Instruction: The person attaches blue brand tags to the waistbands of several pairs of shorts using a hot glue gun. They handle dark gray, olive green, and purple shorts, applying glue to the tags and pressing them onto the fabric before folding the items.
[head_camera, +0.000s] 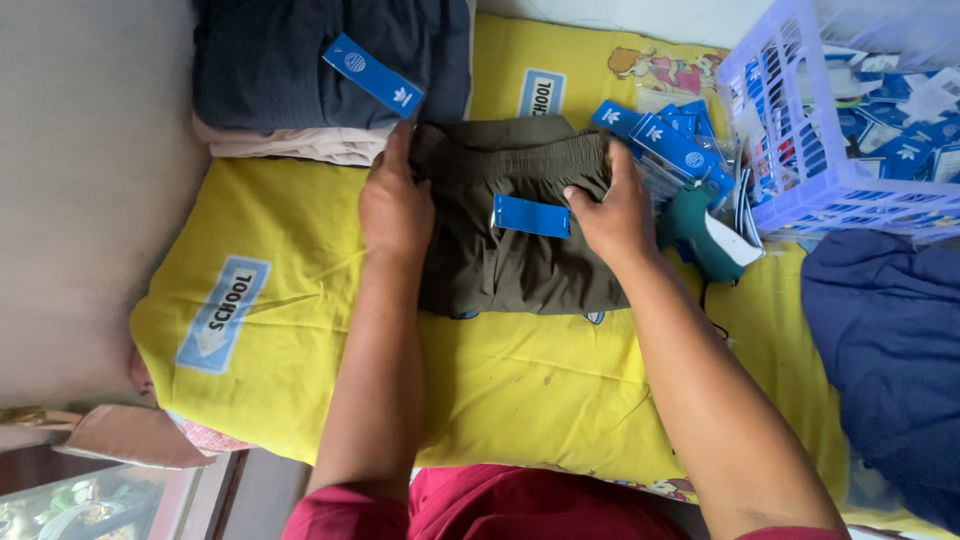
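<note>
The folded olive-green fabric garment with an elastic waistband (520, 225) lies at the centre of the yellow printed cloth (300, 300), a blue rectangular card tag (531, 216) on its top face. The likeliest slip, as I judge it, is the fold springing open or the tag sliding askew, since both hands press only the upper corners and the lower edge at 6 o'clock lies unheld. The loose pile of blue card tags (670, 140) at 2 o'clock sits just beside the right wrist and could be nudged off.

The left hand (395, 205) lies flat, palm down, on the garment's edge at 9 o'clock, fingers together pointing to 12, pressing rather than gripping. The right hand (615, 215) rests at 3 o'clock, fingers curled over the waistband, pinching fabric. Both forearms reach up from 6 o'clock.
</note>
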